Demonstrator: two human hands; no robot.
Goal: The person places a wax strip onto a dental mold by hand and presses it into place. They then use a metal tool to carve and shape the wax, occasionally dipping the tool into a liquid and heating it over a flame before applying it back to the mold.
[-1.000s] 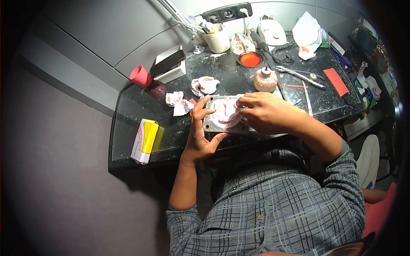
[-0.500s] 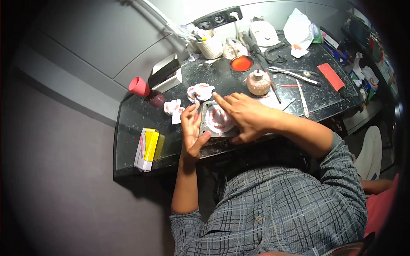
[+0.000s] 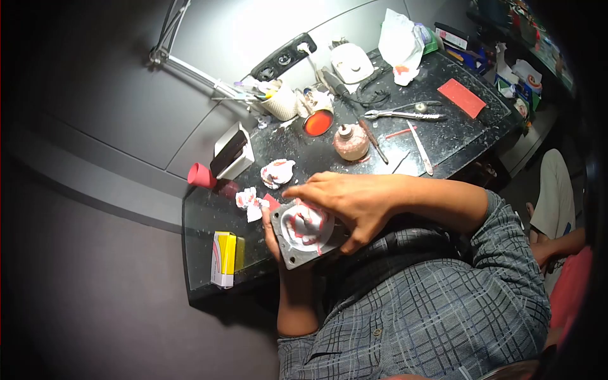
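Note:
A grey metal flask, with white plaster and a pink and red horseshoe-shaped form inside, is held at the desk's front edge. My left hand is wrapped round the flask's left side, mostly hidden beneath it. My right hand reaches over the flask's upper right, its fingers stretched out and its thumb apart near the right edge. A crumpled white wad lies beyond the flask, and a second wad lies to its left, by a small red piece.
On the black desk stand a round burner bottle, a red wax dish, a tool cup and a yellow box. Metal tools and a red sheet lie right. Another person's arm shows at right.
The view has shifted and turned. The flask is tilted further and raised in my left hand. My right hand has moved over its upper edge, and a small red piece now shows by the wad.

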